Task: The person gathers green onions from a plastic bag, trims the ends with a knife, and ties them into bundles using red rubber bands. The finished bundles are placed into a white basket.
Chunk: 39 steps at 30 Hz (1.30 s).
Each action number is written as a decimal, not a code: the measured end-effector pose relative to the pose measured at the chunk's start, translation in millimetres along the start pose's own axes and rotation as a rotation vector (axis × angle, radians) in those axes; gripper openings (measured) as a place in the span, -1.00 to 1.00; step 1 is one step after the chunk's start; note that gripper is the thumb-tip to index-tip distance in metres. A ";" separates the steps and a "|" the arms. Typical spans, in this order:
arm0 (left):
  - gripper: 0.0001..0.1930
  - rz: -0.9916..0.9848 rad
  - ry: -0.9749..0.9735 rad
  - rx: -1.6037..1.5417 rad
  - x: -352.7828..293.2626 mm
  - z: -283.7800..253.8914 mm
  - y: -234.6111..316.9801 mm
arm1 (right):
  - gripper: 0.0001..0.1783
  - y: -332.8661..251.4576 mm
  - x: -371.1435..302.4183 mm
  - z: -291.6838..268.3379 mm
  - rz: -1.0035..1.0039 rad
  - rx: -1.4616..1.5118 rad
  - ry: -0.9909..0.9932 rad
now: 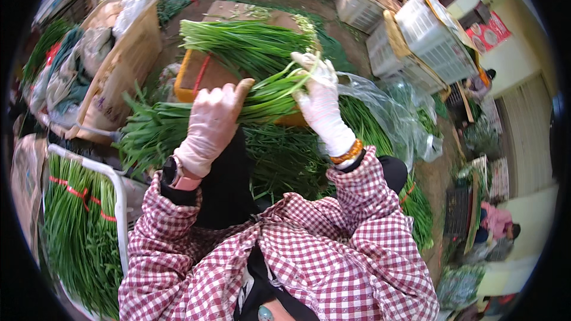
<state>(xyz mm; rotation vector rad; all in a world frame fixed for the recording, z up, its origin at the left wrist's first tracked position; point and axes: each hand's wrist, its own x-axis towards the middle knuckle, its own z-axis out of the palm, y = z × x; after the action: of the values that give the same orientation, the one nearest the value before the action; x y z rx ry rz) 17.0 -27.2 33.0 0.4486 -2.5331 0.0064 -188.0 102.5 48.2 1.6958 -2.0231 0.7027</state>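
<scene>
Left hand: my gloved left hand [208, 119] is wrapped around a bunch of chives [270, 96], at the near side of the brown, yellow-edged tabletop [189, 74].
Right hand: my gloved right hand [319, 92] pinches a few stalks toward the bunch's pale end, near the tabletop's right side.
Held bunch: its dark leaf tips trail out past the tabletop's left side; whether it touches the tabletop, I cannot tell.
Second pile: more cut chives [247, 38] lie across the tabletop, beyond my hands.
Tied bundle: long chives in a red band [83, 198], left of the tabletop and closer to me.
Bin: a beige plastic bin [128, 65] with cloths, left of the tabletop.
Bag: a clear plastic bag [410, 134], right of the tabletop.
</scene>
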 end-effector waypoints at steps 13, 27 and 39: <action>-0.35 -0.054 -0.045 0.033 -1.0 -1.8 -3.0 | -0.82 110.6 -88.6 -35.2 0.316 -0.614 -0.581; -0.24 -0.066 0.012 0.088 1.9 5.7 5.3 | -0.72 -21.7 -15.8 2.8 0.498 0.267 0.031; -0.37 -0.128 0.051 -0.013 -0.8 8.9 3.5 | -0.75 -19.7 -9.9 -19.8 0.129 -0.047 -0.022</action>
<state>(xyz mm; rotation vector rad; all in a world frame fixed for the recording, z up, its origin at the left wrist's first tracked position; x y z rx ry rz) 11.9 -24.5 25.4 0.5977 -2.4488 -0.0463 -167.1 119.8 60.2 1.5642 -2.1627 0.6747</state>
